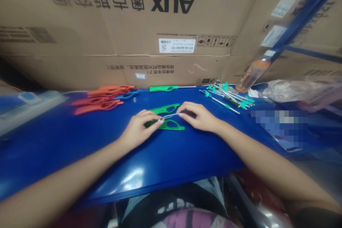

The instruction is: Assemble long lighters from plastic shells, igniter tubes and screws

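My left hand (141, 125) is closed in a pinch on one end of a thin whitish wire (170, 115), where a small piece shows at the fingertips. The fingers of my right hand (196, 115) pinch the wire's other end, so it spans the gap between both hands. Under and behind it lie two green lighter shell halves (175, 125), each with an oval trigger opening; my left fingers partly cover them. Farther back rests a green lighter (162, 88) with a long metal tube.
Several orange-red lighter shells (103, 99) and a blue one (127, 95) lie left. Metal tubes with teal parts (229, 96) are piled right, near an orange drink bottle (252, 74). A cardboard wall (120, 42) backs the blue table (107, 164); a flat item (280, 131) is blurred.
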### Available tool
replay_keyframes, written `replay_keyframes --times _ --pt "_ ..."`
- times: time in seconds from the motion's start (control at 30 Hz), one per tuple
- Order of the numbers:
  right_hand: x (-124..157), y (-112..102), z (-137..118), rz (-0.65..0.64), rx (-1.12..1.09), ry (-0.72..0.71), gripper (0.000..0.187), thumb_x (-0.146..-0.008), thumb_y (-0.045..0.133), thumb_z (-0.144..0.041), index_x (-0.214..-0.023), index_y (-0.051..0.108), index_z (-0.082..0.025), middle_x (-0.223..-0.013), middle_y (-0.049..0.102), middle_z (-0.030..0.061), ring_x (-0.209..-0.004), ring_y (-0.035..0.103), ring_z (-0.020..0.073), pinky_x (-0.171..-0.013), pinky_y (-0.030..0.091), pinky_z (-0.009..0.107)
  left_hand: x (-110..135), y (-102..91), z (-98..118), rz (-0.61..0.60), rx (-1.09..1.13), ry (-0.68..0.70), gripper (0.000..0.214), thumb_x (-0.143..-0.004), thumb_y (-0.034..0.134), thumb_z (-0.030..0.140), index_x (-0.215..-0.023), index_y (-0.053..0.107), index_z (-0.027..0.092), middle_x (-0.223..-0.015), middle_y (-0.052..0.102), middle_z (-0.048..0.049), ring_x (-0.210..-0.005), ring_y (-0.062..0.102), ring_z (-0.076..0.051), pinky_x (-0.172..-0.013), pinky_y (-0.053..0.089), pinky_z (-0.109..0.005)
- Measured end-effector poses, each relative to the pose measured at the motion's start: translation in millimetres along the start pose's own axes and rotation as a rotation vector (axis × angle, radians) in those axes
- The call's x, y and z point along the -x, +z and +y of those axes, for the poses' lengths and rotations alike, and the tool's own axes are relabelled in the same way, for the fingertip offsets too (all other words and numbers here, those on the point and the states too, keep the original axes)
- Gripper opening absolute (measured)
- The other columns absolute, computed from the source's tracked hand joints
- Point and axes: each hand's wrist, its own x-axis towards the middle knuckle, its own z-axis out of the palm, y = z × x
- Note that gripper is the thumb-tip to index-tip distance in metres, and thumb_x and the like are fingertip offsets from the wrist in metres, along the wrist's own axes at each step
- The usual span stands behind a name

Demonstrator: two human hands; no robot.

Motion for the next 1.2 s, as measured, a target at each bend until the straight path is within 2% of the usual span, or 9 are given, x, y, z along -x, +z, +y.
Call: replay_keyframes --times 0.5,0.6,0.73,0.87,1.03,1.2 --pt "0.1 1.8 0.2 0.009 -0.115 0.092 0.004 -0.096 0.055 -0.022 -0.096 0.058 -0.02 -0.09 0.06 0.0027 -0.073 0.052 0.0138 -0.067 0.044 0.027 -0.6 -2.0 4.7 -0.028 -0.005 -0.009 0.023 -0.095 0.063 0.037 -0.102 0.079 0.022 -0.094 0.077 -0.0067 -0.085 0.066 -0.02 -0.08 0.052 -0.035" --pt "0.4 -0.6 -0.5 -0.045 -0.131 0.054 0.003 -0.095 0.055 -0.018 -0.095 0.057 -0.02 -0.097 0.06 0.0045 -0.08 0.054 0.0151 -0.071 0.045 0.029 -1.7 -4.6 5.2 -0.026 -0.041 -0.003 0.022 -0.093 0.065 0.036 -0.101 0.079 0.021 -0.093 0.077 -0.0063 -0.084 0.066 -0.02 -0.08 0.051 -0.035" --pt "1.0 -3.4 -4.1 -0.178 -0.166 -0.016 0.008 -0.094 0.053 -0.012 -0.092 0.056 -0.02 -0.102 0.059 0.0061 -0.088 0.055 0.0162 -0.078 0.047 0.03 -2.5 -7.1 5.7 -0.025 -0.057 -0.011 0.022 -0.093 0.065 0.036 -0.1 0.079 0.021 -0.093 0.077 -0.0057 -0.085 0.067 -0.02 -0.082 0.051 -0.035" --pt "1.6 -4.3 -7.1 -0.295 -0.165 -0.043 0.012 -0.091 0.052 -0.008 -0.092 0.055 -0.019 -0.101 0.057 0.0052 -0.086 0.053 0.0151 -0.074 0.046 0.027 -2.1 -6.1 2.3 -0.068 -0.063 -0.008 0.021 -0.093 0.064 0.035 -0.099 0.079 0.022 -0.093 0.075 -0.0055 -0.086 0.067 -0.02 -0.084 0.051 -0.036" --pt "3.6 -4.7 -7.2 -0.378 -0.099 -0.028 0.016 -0.089 0.052 -0.006 -0.095 0.056 -0.02 -0.098 0.056 0.0033 -0.082 0.051 0.0136 -0.072 0.044 0.026 -1.9 -4.9 -2.1 -0.124 -0.096 0.022 0.021 -0.093 0.064 0.036 -0.099 0.079 0.023 -0.098 0.074 -0.0063 -0.09 0.066 -0.022 -0.084 0.052 -0.036" --pt "3.5 -5.9 -6.5 -0.412 -0.029 0.019 0.012 -0.091 0.053 -0.01 -0.096 0.056 -0.02 -0.098 0.059 0.0027 -0.081 0.053 0.0138 -0.07 0.042 0.026 -1.4 -5.5 1.0 -0.137 -0.067 0.033 0.023 -0.094 0.061 0.036 -0.102 0.079 0.023 -0.1 0.074 -0.0066 -0.092 0.068 -0.021 -0.084 0.055 -0.034"
